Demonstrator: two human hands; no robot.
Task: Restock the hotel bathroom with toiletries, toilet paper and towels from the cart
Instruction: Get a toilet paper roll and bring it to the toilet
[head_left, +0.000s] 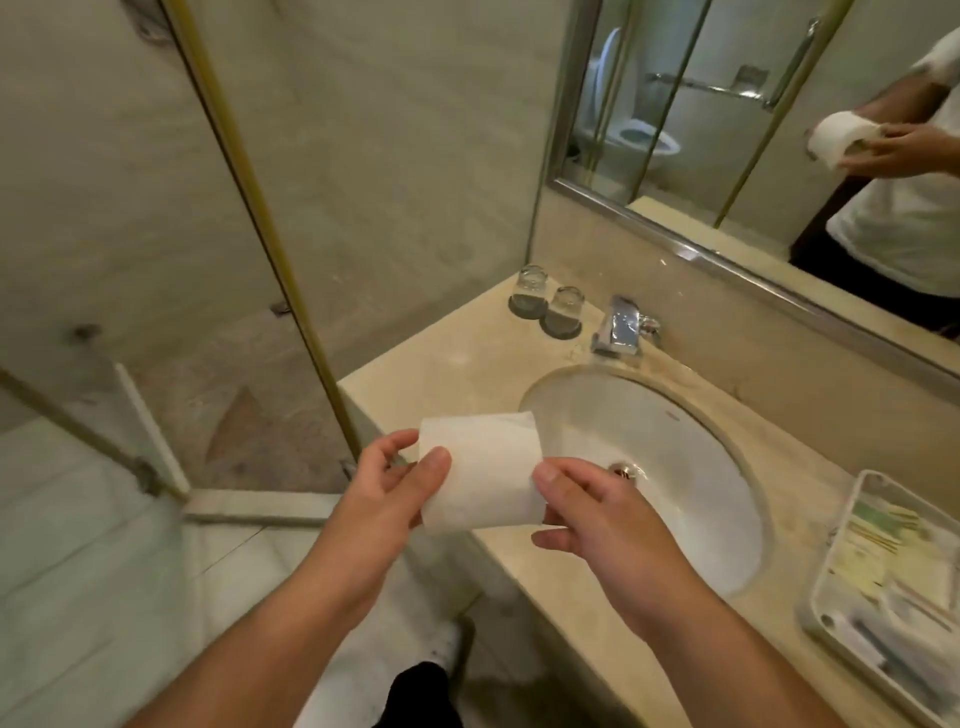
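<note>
Left hand (387, 491) and right hand (597, 519) both pinch the toilet paper roll (480, 470) over the desk (431, 374) edge — sink (675, 441) at 3 o'clock, shower glass (156, 260) at 9 o'clock.

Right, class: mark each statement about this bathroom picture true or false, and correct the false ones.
1. The left hand and right hand both hold the roll. True.
2. Three glasses stand by the tap. False: there are two glasses left of the tap.
3. The tray of toiletries lies right of the sink. True.
4. The sink is full of water. False: no water shows and the drain is bare.
5. The roll rests on the counter. False: the hands hold it up, off the counter.
</note>
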